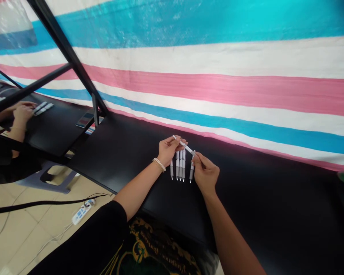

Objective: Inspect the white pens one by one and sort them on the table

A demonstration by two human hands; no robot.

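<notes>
Between my two hands is a white and grey pen (189, 149), held tilted above the black table. My left hand (168, 149) pinches its upper left end, and a beaded bracelet circles that wrist. The fingers of my right hand (206, 172) are closed on the pen's lower right end. Beneath them, several similar pens (180, 168) lie side by side on the table with silvery tips toward me. One more pen (191, 173) lies a little apart on the right, close to my right hand, its upper part covered by my fingers.
The black table (263, 191) runs along a striped plastic sheet (218, 91). At left, past a black metal frame (71, 57), another person's hands (23, 111) are near white pens (43, 108). A phone (85, 119) lies there. On the floor are a power strip (83, 212) and a stool (50, 176).
</notes>
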